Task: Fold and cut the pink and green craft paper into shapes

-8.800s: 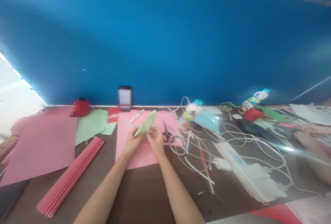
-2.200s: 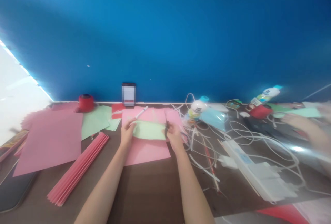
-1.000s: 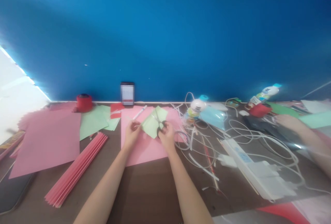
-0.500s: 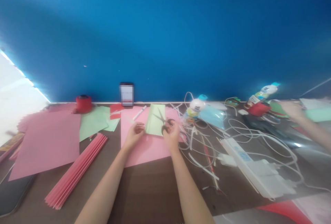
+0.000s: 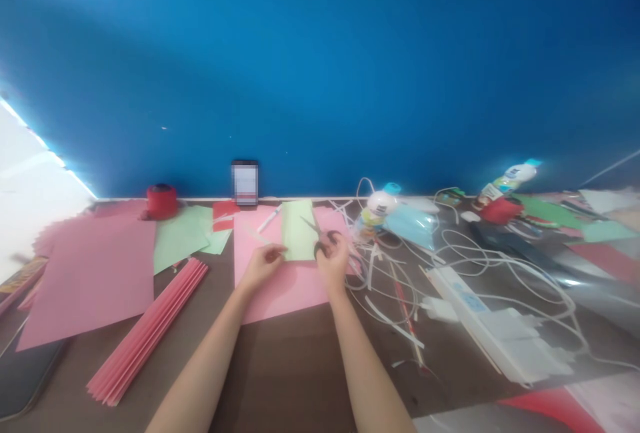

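A pale green sheet of paper [image 5: 297, 236] lies over a larger pink sheet [image 5: 285, 290] in front of me. My left hand [image 5: 261, 266] pinches the green paper near its lower left edge, thumb and forefinger together. In my right hand [image 5: 334, 261] are scissors [image 5: 311, 224] with dark handles. Their blades look nearly together and point up and left, over the right side of the green paper. A white pen [image 5: 269, 219] rests on the pink sheet above my left hand.
Left are a folded pink paper bundle [image 5: 147, 333], pink paper [image 5: 95, 280] and a red round object [image 5: 162, 202]. A phone [image 5: 245, 183] leans on the blue wall. Right are a glue bottle [image 5: 379, 209], tangled white cables [image 5: 500, 260] and a power strip [image 5: 465, 306].
The scissor blades have come together from apart. The green paper has shifted slightly left and straightened under my left fingers. Another person's arm at the right has left the view.
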Demonstrator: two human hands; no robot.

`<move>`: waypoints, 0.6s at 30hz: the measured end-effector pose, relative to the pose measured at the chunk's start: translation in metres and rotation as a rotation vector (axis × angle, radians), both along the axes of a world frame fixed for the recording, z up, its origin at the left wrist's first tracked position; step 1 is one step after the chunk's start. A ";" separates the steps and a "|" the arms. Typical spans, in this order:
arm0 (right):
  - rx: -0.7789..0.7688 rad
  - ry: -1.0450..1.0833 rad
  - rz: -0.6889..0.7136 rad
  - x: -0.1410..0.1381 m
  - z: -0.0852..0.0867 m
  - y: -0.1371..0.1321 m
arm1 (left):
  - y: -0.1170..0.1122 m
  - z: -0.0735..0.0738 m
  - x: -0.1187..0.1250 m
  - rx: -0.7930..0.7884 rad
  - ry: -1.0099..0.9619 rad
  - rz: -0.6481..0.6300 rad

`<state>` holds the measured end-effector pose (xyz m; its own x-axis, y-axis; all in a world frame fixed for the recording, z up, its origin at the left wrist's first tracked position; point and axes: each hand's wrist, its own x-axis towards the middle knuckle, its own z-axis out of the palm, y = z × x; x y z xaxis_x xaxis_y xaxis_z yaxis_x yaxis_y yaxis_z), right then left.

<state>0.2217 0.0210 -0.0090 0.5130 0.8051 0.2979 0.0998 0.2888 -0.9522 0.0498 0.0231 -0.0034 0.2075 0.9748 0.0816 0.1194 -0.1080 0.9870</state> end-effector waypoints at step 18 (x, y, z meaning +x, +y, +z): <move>-0.291 -0.194 0.661 0.006 0.030 -0.016 | 0.007 -0.004 -0.005 0.073 -0.155 0.354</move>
